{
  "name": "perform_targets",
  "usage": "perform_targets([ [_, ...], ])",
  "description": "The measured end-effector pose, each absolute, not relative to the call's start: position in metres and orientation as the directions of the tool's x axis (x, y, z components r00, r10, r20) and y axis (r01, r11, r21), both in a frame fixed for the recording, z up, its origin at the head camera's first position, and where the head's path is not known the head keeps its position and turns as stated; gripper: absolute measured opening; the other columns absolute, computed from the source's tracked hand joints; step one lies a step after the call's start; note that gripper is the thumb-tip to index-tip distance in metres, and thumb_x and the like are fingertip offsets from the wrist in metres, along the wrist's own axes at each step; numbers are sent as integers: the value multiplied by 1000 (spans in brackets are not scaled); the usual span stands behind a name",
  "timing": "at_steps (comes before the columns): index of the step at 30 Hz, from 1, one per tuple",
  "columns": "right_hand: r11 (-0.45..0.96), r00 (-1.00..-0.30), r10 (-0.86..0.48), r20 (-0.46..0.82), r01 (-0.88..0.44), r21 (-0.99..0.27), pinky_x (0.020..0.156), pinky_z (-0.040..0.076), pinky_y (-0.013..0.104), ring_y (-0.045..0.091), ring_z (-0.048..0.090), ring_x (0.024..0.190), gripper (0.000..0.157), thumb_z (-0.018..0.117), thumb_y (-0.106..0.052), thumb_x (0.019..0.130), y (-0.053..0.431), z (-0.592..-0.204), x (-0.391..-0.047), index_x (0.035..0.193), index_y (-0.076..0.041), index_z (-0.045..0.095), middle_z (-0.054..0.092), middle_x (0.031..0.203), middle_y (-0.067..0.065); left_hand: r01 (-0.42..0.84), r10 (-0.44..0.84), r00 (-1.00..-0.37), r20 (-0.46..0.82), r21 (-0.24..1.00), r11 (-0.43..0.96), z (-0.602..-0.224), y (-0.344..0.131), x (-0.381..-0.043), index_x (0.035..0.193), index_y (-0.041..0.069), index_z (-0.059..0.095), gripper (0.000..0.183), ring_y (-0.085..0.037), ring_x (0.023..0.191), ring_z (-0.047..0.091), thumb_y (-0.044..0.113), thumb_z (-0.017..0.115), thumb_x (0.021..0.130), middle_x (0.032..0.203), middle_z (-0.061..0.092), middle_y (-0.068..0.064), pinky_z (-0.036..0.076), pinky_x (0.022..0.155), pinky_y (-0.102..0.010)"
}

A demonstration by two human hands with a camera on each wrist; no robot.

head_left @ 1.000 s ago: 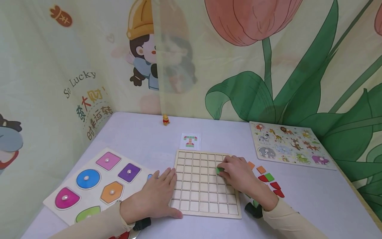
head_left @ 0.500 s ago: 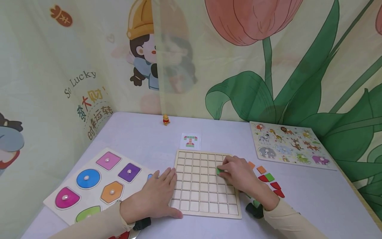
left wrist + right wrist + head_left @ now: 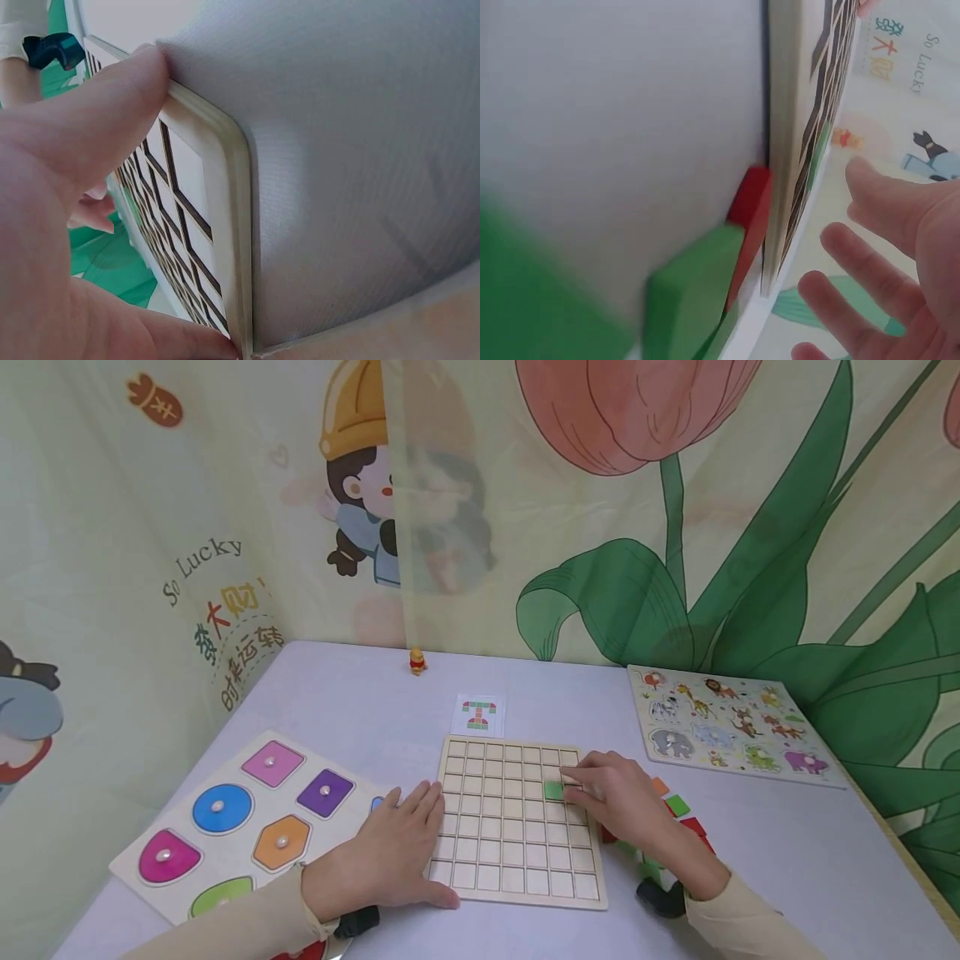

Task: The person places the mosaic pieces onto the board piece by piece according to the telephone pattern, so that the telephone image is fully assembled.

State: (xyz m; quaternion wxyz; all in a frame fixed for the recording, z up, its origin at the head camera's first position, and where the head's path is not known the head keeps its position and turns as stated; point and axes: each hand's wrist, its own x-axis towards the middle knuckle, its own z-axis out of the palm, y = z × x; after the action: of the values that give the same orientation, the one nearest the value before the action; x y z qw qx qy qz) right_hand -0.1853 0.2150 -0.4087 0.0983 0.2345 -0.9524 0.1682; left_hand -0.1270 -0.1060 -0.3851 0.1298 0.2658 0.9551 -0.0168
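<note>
On the surface [image 3: 360,693], head view: the board [image 3: 513,839] lay between both hands, with the card [image 3: 478,716] just beyond its far edge and loose tiles [image 3: 678,805] to its right.
Green tile [image 3: 553,791]: it sat on the grid, third row from the far edge, sixth column from the left, seemingly flat in its cell.
Left hand [image 3: 397,847]: its fingers stretched out along the board's left edge, holding nothing, apparently to steady it.
Right hand [image 3: 618,802]: thumb and fingers stood apart just right of the tile; whether the thumb touched it could not be told.
Step in hand: by judgement, placing that tile was all but finished.
Board corner, left wrist view: thumb and one finger lay well apart on the frame.
Fingers, right wrist view: they were parted from the thumb and gripped no tile.
Red tile [image 3: 751,214], same view: it lay beside the board's edge, near green ones.
Next move: it seemed to call for lifting the right hand without nudging the placed tile, then choosing another loose one and checking its cell against the card.
</note>
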Motion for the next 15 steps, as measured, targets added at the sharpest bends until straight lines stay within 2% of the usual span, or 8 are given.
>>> perform_targets([
  [4, 844, -886, -383, 262, -451, -291, 66, 49, 24, 12, 61, 87, 36, 83, -25, 86, 227, -407, -179, 121, -17, 78, 74, 100, -3, 514, 506, -823, -258, 38, 857, -385, -106, -127, 156, -2, 38, 122, -34, 157, 29, 85, 63, 76, 167, 31, -19, 31, 122, -59],
  [10, 898, -930, -295, 218, -348, -270, 77, 57, 37, 18, 66, 95, 37, 84, -24, 85, 246, -402, -169, 121, -18, 78, 75, 108, 1, 515, 505, -823, -258, 35, 857, -385, -106, -127, 156, -2, 38, 122, -34, 157, 29, 85, 63, 76, 167, 31, -19, 32, 122, -59],
  [15, 917, -952, -228, 206, -281, -284, 67, 52, 30, 16, 62, 85, 40, 85, -22, 84, 268, -400, -161, 123, -16, 77, 74, 108, 4, 513, 504, -824, -259, 38, 857, -385, -106, -127, 156, -2, 37, 121, -33, 157, 29, 85, 62, 76, 168, 31, -18, 31, 122, -58],
])
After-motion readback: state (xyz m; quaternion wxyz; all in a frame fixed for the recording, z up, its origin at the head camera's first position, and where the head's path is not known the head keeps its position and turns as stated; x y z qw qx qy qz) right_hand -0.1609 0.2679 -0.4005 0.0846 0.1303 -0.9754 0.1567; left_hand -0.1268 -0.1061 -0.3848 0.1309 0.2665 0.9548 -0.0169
